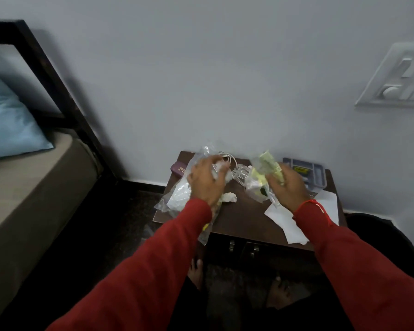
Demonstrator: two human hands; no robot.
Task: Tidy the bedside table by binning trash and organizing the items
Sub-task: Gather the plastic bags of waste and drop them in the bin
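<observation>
Leftmost, a pale blue satin pillow [9,120] lies on the taupe mattress [31,185] of a bed with a dark frame [58,87], well apart from the dark brown wooden bedside table [239,216] against the grey wall. At the table's back left corner sits a maroon oblong case [178,169], partly under a crinkled clear plastic bag [177,197] that hangs over the table's left edge. The left hand [207,181] reaches over that bag, its fingers curled round crumpled white tissue; a second crumpled white tissue ball [301,197] — no, it lies just below the hand at [228,197] on the tabletop. Behind the hand a white coiled cable [230,160] shows. Further right, the right hand [288,187], a red thread at its wrist, grips a clear plastic wrapper with yellow-green contents [265,173], lifted above the table. Behind it sits a grey plastic compartment tray [317,174], and a flat white paper sheet [289,220] lies under the forearm. A white switch plate [397,77] is mounted on the wall at far right.
</observation>
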